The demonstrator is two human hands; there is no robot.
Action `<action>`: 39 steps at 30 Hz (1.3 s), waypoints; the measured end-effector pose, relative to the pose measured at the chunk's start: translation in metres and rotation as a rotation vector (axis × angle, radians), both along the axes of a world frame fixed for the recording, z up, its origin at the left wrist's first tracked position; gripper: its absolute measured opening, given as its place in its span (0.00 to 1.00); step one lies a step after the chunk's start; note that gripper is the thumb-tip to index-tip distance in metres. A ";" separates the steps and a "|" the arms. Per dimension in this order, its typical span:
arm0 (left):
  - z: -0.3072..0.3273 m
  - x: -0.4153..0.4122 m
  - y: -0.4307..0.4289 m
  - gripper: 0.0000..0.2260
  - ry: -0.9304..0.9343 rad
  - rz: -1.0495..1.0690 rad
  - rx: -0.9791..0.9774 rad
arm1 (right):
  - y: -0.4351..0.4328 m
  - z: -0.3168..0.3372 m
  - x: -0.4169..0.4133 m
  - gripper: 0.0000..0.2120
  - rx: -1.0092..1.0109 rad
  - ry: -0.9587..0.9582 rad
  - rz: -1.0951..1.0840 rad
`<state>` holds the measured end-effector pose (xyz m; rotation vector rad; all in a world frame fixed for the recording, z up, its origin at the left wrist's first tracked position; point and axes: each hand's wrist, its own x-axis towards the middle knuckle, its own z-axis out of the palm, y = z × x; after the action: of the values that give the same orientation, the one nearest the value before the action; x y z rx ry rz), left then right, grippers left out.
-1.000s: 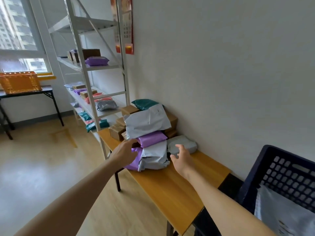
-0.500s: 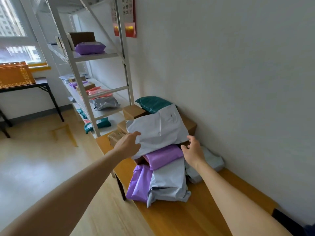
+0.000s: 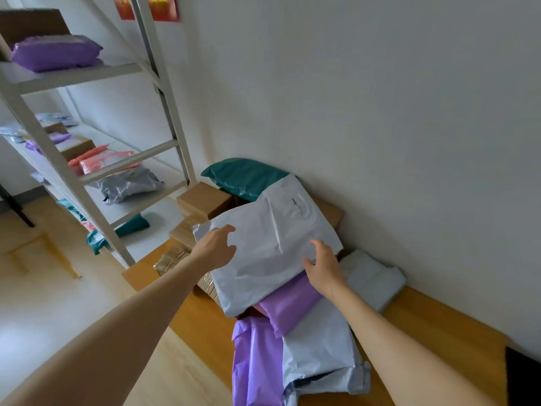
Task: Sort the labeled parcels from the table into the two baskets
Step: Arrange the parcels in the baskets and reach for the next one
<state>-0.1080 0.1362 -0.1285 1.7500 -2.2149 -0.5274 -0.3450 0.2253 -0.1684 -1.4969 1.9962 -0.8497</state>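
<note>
Left grip [image 3: 216, 247]: lies on the near-left corner of the large white parcel [image 3: 272, 244], forefinger and thumb spread apart on its top face, nothing pinched between them; other fingers hidden.

Right grip [image 3: 322, 265]: at the near-right edge of the white parcel, thumb and forefinger on top, remaining fingers out of sight past the edge; whether it clasps the parcel cannot be told.

White parcel: flat plastic mailer, pale grey-white, creased, with a small dark slit near its far edge. It tops the heap on the desk [image 3: 439, 326], tilted, its far edge higher.

Under its near edge: a purple parcel [image 3: 289, 306], smooth and plump.

Nearer than that, lower in the heap: a grey-white parcel [image 3: 319, 347], crumpled, with a flat purple mailer [image 3: 254, 361] beside it on the left.

Behind the white parcel, against the wall: a teal parcel [image 3: 246, 177].

Left of and beneath the white parcel: brown cardboard boxes [image 3: 202, 200], stacked.

Right of the white parcel, just beside the right grip: a pale wrapped bundle [image 3: 371, 279] lying on the desk by the wall.

Far left of the white parcel: a metal shelf rack [image 3: 164, 112] holding purple, pink, grey and teal parcels.
</note>
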 end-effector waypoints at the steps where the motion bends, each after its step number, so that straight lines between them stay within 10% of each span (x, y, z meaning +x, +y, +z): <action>1: -0.002 0.002 -0.016 0.20 -0.017 -0.022 0.009 | -0.007 -0.001 0.004 0.24 0.006 0.009 -0.031; 18: -0.036 0.007 -0.172 0.20 -0.119 -0.373 0.135 | -0.077 -0.008 0.077 0.22 0.087 0.184 -0.416; 39: 0.013 -0.004 -0.160 0.04 0.187 -0.369 0.201 | -0.060 0.003 0.092 0.23 0.077 0.032 -0.387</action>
<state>-0.1123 -0.0238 -0.1155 1.3080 -2.4244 -0.9817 -0.2525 0.1655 -0.1653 -1.1034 2.3559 -0.8899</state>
